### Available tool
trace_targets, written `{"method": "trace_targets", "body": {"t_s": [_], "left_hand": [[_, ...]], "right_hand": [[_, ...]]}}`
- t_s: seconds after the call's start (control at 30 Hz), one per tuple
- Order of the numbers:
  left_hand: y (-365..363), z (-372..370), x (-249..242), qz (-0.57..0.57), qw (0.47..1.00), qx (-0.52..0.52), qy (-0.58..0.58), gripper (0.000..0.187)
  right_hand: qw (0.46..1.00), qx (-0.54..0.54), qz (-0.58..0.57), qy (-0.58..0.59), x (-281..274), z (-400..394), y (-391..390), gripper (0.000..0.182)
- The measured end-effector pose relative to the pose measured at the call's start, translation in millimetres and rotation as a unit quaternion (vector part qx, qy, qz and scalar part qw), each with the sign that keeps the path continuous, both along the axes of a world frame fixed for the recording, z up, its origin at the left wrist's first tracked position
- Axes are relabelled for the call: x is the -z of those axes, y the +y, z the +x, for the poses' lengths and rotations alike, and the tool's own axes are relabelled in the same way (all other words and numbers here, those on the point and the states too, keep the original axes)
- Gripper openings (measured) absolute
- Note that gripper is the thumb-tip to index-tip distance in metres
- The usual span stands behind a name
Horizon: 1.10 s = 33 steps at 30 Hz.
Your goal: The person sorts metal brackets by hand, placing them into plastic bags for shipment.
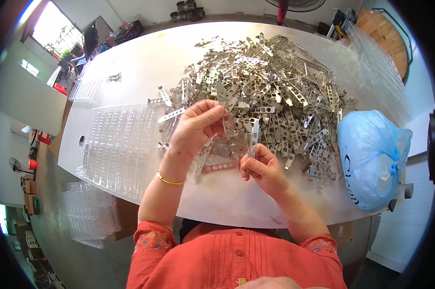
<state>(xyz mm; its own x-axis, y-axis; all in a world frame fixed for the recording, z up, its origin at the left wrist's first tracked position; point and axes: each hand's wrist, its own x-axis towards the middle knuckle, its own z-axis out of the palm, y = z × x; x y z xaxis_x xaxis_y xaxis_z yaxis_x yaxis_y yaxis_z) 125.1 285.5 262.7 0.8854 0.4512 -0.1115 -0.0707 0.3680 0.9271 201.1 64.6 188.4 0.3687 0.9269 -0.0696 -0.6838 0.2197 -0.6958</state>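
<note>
In my right hand [264, 168], closed fingers grip the lower end of a perforated metal strip [254, 134], which stands nearly upright with a row of round holes. My left hand [200, 123] is pinched at the near edge of a large pile of metal strips [270, 72]. Something thin and greyish shows at its fingertips, but blur and the pile behind hide what it is. Below and between the hands, another holed strip [219, 166] with a reddish tint lies on the white table [217, 202].
A clear plastic tray [118, 144] with rows of slots lies left of the pile, and more trays [90, 212] are stacked below the table edge. A tied blue plastic bag [371, 159] sits at right. Clear plastic sheeting [366, 62] covers the far right.
</note>
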Motion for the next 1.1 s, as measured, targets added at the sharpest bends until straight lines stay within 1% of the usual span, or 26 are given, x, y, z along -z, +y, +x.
{"method": "trace_targets", "body": {"t_s": [0.03,0.07,0.1,0.17,0.2,0.3,0.43,0.57,0.63,0.73,0.77,0.83,1.1], "left_hand": [[-2.4,0.4,9.6,-0.150,0.986,0.055,-0.053,0.007],[-5.1,-0.5,19.0,-0.173,0.981,0.078,-0.047,0.007],[-9.1,-0.9,28.0,-0.177,0.980,0.079,-0.048,0.007],[-19.3,-2.9,41.3,-0.205,0.971,0.103,-0.065,0.011],[-22.6,-5.2,46.1,-0.219,0.970,0.095,-0.048,0.011],[-28.3,-6.5,52.7,-0.235,0.966,0.099,-0.042,0.010],[-26.4,-10.0,58.4,-0.252,0.958,0.124,-0.062,0.012],[-23.4,-12.0,64.3,-0.273,0.948,0.140,-0.086,0.013],[-22.9,-11.8,68.3,-0.287,0.942,0.146,-0.096,0.013],[-22.6,-11.6,69.3,-0.300,0.936,0.152,-0.105,0.013],[-22.4,-12.2,69.6,-0.296,0.937,0.155,-0.105,0.012],[-22.3,-12.6,70.9,-0.292,0.937,0.157,-0.109,0.012],[-23.8,-12.3,66.7,-0.292,0.939,0.144,-0.111,0.009]], "right_hand": [[1.000,0.014,0.001,0.003,-0.5,1.5,-0.1,0.013],[1.000,0.014,0.000,0.002,-1.1,3.6,0.6,0.013],[1.000,0.024,0.013,-0.002,-1.7,5.1,1.0,0.013],[0.999,0.032,0.019,-0.005,-1.5,5.7,-0.2,0.012],[0.999,0.042,0.012,-0.004,-1.5,5.5,-0.2,0.013],[0.999,0.043,-0.005,-0.015,-4.8,6.4,1.3,0.014],[0.999,0.030,-0.015,-0.029,4.8,6.3,2.9,0.016],[0.998,0.026,-0.045,-0.045,-0.6,-0.1,4.3,0.017],[0.995,0.051,-0.056,-0.068,1.4,-4.0,5.4,0.027],[0.993,0.044,-0.053,-0.094,-3.4,-4.4,6.8,0.029],[0.993,0.040,-0.059,-0.094,-3.3,-4.3,5.3,0.029],[0.995,0.023,-0.061,-0.069,-3.6,-2.2,5.0,0.016],[0.995,0.013,-0.060,-0.075,-0.1,-2.5,4.5,0.019]]}}
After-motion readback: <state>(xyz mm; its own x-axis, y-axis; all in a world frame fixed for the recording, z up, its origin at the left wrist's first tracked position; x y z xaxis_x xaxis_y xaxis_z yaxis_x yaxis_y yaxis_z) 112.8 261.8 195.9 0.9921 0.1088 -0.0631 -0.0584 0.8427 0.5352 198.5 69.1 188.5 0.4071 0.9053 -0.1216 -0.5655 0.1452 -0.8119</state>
